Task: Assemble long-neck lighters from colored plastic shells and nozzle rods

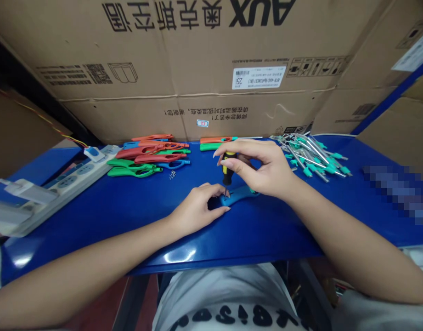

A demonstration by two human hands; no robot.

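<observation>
My right hand (pixel 262 168) grips a screwdriver (pixel 227 175) with a black and yellow handle, held upright with its tip on a blue lighter-like handle casing (pixel 240 194). The casing lies flat on the table, its left end between the thumb and fingers of my left hand (pixel 196 208). Part of its far right end is hidden behind my right hand. A few small screws (pixel 172 174) lie loose to the left. Behind my hands are an orange casing (pixel 214 139) with a metal rod, and a green casing (pixel 210 146).
Red, green, orange and blue casings (pixel 147 158) are piled at the back left. Metal rods with teal parts (pixel 311 158) lie heaped at the back right. A white power strip (pixel 70 181) with plugs runs along the left. A large cardboard box (pixel 128 105) walls the blue table's back.
</observation>
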